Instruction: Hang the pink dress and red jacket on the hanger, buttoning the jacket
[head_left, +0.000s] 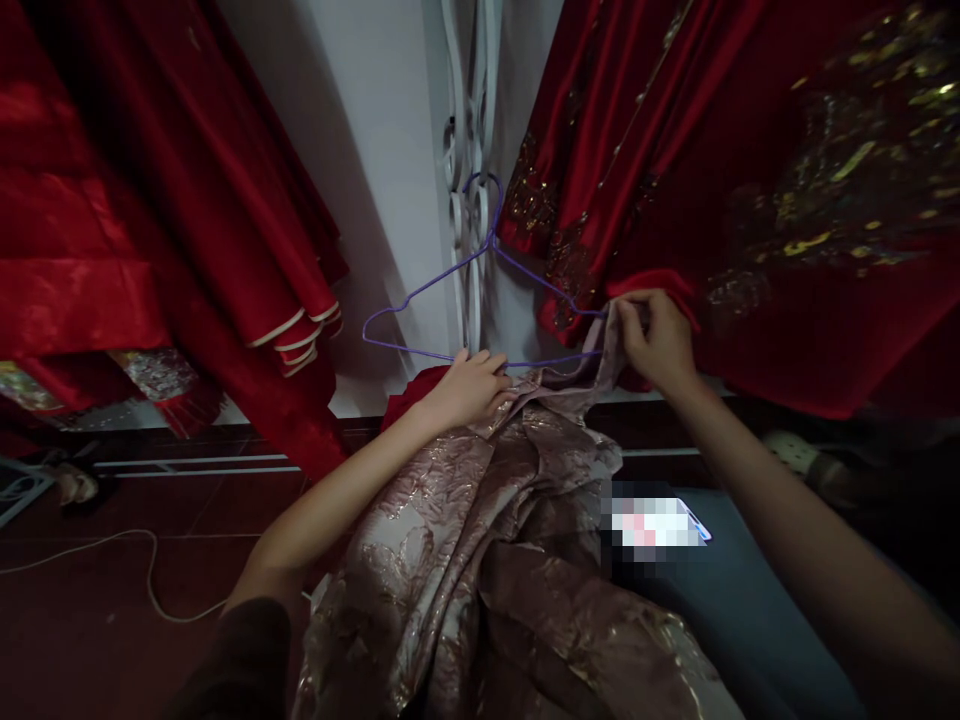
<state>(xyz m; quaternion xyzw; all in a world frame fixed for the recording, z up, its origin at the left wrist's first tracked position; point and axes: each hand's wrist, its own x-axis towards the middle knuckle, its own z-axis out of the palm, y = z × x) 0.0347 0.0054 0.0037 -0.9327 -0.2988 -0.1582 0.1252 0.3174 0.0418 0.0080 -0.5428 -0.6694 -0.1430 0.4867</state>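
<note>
A purple wire hanger (442,270) hangs by its hook on a white scrolled metal frame (480,90). A shiny pinkish-brown brocade garment (442,500) with gold-toned patterning spreads below it towards me. My right hand (656,335) pinches the garment's upper edge at the hanger's right end, which the cloth covers. Just below the hanger's bottom bar, my left hand (476,388) lies with bent fingers closed over the garment's edge. The hanger's left shoulder is bare. Part of the cloth under my left fingers is hidden.
Red garments (262,200) hang at the left, and red gowns with gold sequins (870,170) at the right. A lit phone (690,522) lies on blue-grey fabric (750,600) at lower right. A pale cable (154,560) crosses the red-brown floor (75,630).
</note>
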